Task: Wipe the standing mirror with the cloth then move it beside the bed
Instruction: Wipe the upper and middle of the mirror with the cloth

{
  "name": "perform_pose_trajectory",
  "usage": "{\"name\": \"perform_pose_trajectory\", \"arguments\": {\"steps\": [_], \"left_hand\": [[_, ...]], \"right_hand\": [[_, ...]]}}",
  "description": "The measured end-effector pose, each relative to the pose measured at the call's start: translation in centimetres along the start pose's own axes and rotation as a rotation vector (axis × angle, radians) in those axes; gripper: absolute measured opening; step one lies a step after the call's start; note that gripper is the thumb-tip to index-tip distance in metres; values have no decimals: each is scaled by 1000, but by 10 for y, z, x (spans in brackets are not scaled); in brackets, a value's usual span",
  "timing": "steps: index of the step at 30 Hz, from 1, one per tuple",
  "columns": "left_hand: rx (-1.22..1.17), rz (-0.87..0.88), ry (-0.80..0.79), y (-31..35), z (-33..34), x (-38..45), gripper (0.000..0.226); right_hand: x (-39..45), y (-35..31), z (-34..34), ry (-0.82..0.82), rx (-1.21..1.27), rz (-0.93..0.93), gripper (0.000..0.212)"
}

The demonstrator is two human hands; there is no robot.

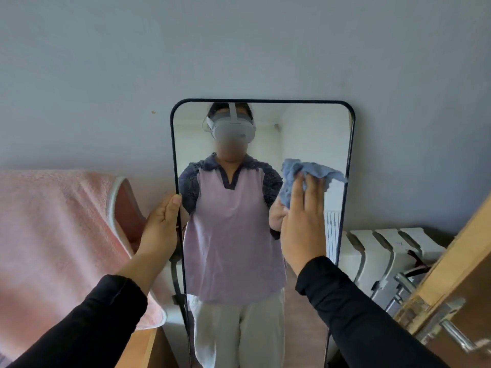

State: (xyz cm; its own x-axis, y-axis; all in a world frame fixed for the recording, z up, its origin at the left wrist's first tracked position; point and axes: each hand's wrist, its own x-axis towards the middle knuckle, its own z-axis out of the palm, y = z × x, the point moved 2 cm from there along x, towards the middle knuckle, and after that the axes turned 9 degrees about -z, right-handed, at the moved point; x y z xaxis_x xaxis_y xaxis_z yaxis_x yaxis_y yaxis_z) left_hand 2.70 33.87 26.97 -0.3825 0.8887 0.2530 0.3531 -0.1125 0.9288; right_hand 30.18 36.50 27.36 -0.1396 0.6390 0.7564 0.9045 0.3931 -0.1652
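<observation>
At the bottom of the frame two black sleeves reach forward from the lower left and lower right corners. The left hand (162, 227), left of centre, grips the left edge of the standing mirror (261, 235): the thumb lies flat on the front of the dark frame and the other fingers are wrapped behind it, hidden from view. The right hand (304, 221), right of centre, presses a crumpled blue cloth (305, 172) against the glass near the mirror's right edge, in its upper half; the fingers are extended and close together, with the cloth bunched under and above the fingertips.

The mirror stands upright in the middle of the frame, tall, with rounded top corners and a thin dark rim, its bottom running out of the picture. It seems to lean against the pale blue-grey wall (239, 49) behind it. The glass reflects the person in a lilac top with a dark collar, light trousers and a white headset.

At the left of the frame a pink towel (53, 235) with a white border is draped over some furniture, hanging down just beside the mirror's left edge; a wooden surface (159, 351) shows beneath it at the bottom. On the right, behind the mirror, a white radiator (385, 251) stands against the wall. At the far lower right a wooden door (457, 261) edge with a metal handle (451, 330) juts into view.

No container shows anywhere in the picture.
</observation>
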Motion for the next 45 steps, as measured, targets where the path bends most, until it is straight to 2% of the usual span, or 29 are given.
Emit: {"name": "perform_pose_trajectory", "arguments": {"steps": [3,5,9,12,14,17,20,22,25,27,29,31,36,38,40,42,45], "left_hand": [[12,12,-11,-3,-2,2,50],[10,15,-22,-3,-3,2,51],[-8,-18,9,-4,0,1,55],[-52,-33,14,-4,3,0,58],[-65,-37,16,-3,4,0,59],[-73,-34,17,-4,4,-1,56],[-41,-35,22,-7,2,-4,56],[-35,-38,17,-9,2,-8,56],[-39,-35,15,-9,2,-14,59],[-49,-45,21,-9,4,-17,59],[-59,-75,43,-9,6,-18,56],[-70,-94,52,-10,8,-18,53],[-93,-124,56,-12,11,-18,49],[-82,-142,49,-13,10,-18,48],[-64,-175,44,-18,8,-17,47],[-42,-175,28,-23,5,-16,46],[-28,-174,13,-24,6,-18,52]], "right_hand": [[-5,21,-10,-69,-116,-177,72],[-6,40,-19,-82,-186,-199,72],[-3,45,-22,6,-46,118,71],[7,9,-13,65,16,170,65],[7,-19,-7,29,26,57,65],[-10,-47,8,-87,-27,-258,69],[-12,-30,5,-157,-76,-442,80],[-10,-8,-5,-160,-77,-374,79],[-10,9,-16,-3,57,-2,70],[-6,-3,-8,58,146,110,73],[-2,-24,1,62,189,55,75],[-2,-48,10,-12,180,-42,77],[-25,-93,28,-166,26,-498,66],[-27,-82,25,-196,-12,-556,70],[-26,-59,17,-207,-67,-493,76],[-22,-31,7,-182,-91,-300,77],[-16,-17,0,-26,29,-6,76]]}}
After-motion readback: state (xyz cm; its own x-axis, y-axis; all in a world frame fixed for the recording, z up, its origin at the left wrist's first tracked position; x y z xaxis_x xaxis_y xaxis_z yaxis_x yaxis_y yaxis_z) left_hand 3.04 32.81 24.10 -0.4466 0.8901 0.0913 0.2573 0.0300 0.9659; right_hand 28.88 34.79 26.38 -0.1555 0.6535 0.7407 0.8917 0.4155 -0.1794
